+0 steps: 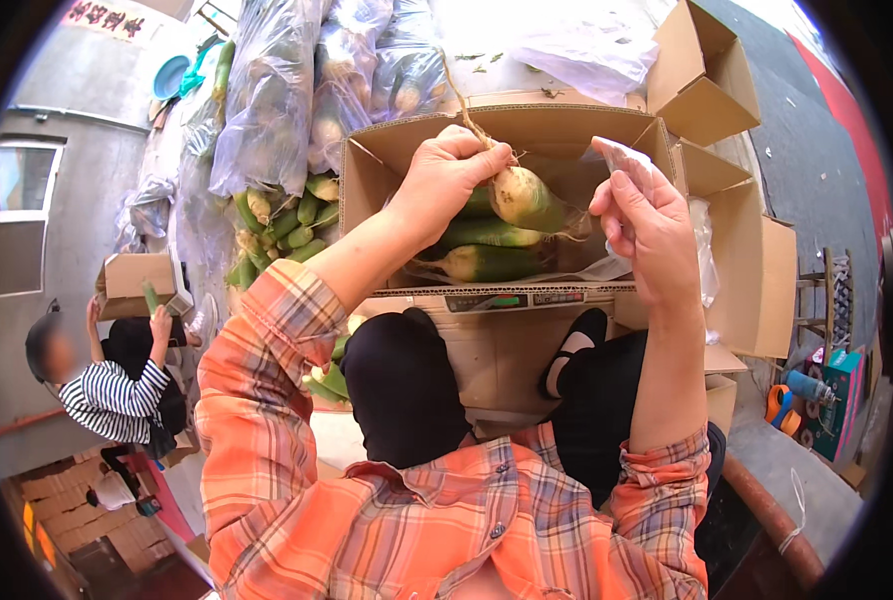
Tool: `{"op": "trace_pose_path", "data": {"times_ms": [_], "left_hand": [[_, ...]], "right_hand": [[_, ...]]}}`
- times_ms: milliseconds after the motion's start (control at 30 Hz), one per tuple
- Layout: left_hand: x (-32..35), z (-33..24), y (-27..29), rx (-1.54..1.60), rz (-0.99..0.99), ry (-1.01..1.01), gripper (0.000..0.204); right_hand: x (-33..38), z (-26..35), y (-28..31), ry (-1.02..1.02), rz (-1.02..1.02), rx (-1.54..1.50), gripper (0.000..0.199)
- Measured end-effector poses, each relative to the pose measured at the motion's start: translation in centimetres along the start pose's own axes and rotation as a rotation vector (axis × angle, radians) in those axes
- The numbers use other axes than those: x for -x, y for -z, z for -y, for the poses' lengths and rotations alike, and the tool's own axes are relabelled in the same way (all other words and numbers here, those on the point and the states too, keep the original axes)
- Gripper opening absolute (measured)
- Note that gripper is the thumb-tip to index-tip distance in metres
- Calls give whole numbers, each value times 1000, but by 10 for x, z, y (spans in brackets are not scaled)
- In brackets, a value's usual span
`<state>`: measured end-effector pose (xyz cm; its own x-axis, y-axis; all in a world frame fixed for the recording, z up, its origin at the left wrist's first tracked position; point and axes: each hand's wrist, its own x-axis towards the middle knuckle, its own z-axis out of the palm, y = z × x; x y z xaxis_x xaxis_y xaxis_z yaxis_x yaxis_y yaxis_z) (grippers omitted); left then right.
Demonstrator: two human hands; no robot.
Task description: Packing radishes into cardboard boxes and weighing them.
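Note:
My left hand (447, 180) grips a pale green-and-white radish (520, 196) by its top end, holding it over an open cardboard box (527, 125). Two more long green radishes (492, 248) lie inside the box on a clear plastic liner. My right hand (647, 225) pinches the edge of that clear plastic liner (622, 155) at the box's right side. My knees in black trousers sit just below the box.
A heap of loose radishes (287, 225) and several clear bags of them (277, 90) lie left of the box. Empty cardboard boxes (702, 70) stand at the right. A person in a striped top (117, 395) holds a box at the far left.

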<state>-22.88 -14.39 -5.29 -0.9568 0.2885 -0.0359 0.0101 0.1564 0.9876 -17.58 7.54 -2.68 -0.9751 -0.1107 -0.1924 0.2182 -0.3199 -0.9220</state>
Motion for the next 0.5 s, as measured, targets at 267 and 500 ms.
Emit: {"op": "trace_pose_path", "data": {"times_ms": [267, 500], "left_hand": [[-6, 38, 43, -168, -88, 541, 23], [-5, 32, 35, -463, 58, -194, 18]], "right_hand": [[-4, 1, -5, 12, -10, 3, 27], [-5, 2, -10, 22, -17, 27, 28]]}}
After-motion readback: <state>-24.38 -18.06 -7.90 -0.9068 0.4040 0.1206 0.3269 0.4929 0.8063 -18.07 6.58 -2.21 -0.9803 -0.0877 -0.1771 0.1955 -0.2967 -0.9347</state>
